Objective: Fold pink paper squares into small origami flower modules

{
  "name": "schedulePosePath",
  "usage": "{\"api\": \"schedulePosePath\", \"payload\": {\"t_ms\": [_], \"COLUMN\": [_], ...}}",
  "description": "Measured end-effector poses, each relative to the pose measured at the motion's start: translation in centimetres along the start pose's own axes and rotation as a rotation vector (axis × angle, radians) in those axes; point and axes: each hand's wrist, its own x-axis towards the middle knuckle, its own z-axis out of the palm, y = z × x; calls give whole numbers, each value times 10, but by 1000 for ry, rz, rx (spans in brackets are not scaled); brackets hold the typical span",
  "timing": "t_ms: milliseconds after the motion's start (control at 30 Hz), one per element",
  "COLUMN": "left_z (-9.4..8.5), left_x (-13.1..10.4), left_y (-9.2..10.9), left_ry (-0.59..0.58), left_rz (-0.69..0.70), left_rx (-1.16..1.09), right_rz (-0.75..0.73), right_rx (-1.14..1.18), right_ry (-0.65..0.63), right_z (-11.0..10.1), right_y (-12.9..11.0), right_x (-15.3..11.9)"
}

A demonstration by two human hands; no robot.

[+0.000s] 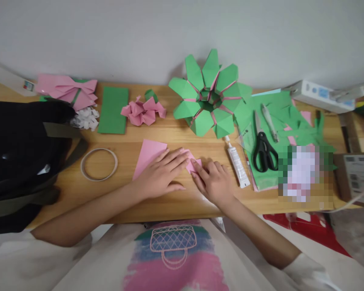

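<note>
A small folded piece of pink paper (195, 165) lies on the table between my two hands. My left hand (159, 173) rests flat with its fingers stretched out, their tips at the left edge of that folded paper. Under and beyond it is a larger pink sheet (150, 153), partly covered. My right hand (215, 182) has its fingers curled, with thumb and index finger on the right side of the folded paper, the index finger pressing its top. A white glue tube (238, 163) lies just right of my right hand.
A green and pink paper flower (212, 97) stands at the back. Black-handled scissors (263, 149) and a cutter knife (269, 121) lie on green paper (267, 182). Leftward are a tape ring (82, 165), a green sheet (113, 109), folded pink pieces (142, 111) and a black bag (18, 153).
</note>
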Motion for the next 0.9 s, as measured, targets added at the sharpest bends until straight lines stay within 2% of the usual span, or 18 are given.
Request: {"api": "schedulePosePath", "payload": {"t_ms": [200,300,400,533,633,700,767,833,900], "left_z": [-2,-3,-3,-5,-14,-24,-38,-55,-72], "left_x": [-3,-2,0,-5,-19,-30,-39,-46,-49], "left_y": [1,0,0,2,7,14,23,36,47], "left_ry": [2,21,149,379,545,608,604,573,563], "left_rz": [-38,-48,-105,-212,-279,-281,-252,-263,-279], "left_rx": [-52,-187,-417,-521,-619,-716,-846,-1237,-1389], "right_rz": [191,258,321,295,233,192,144,80,16], "right_rx": [260,323,400,563,669,706,726,743,732], "right_ry": [-40,-8,32,86,163,221,264,286,292], "right_z": [2,0,-1,-9,-29,-50,-71,-91,-106], "right_y": [1,2,3,-2,-11,-18,-26,-32,-37], "right_x": [-3,3,12,20,19,19,19,21,25]}}
